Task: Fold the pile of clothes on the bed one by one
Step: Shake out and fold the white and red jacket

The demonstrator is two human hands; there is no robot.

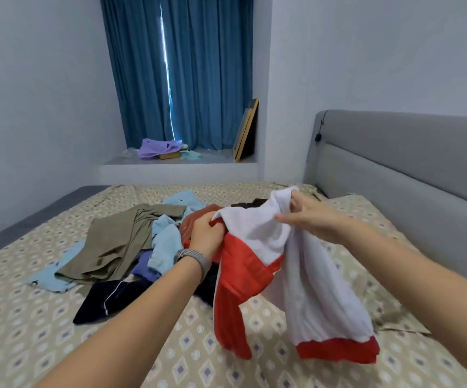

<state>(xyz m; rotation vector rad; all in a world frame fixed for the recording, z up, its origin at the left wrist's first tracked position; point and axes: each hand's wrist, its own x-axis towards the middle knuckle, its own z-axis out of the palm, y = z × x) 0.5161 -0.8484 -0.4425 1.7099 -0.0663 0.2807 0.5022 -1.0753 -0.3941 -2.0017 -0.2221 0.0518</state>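
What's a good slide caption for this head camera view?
Both hands, left hand and right hand, lift a red-and-white garment above the clothes pile on the bed.

2 bare forearms, no sleeves, left wrist wearing a grey woven watch band (196, 257) — nothing else

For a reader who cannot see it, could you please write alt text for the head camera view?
Both hands hold up a red and white garment over a patterned bed: the left hand grips a red edge, the right hand pinches the white cloth. Behind lies a pile of unfolded clothes, with blue curtains beyond.
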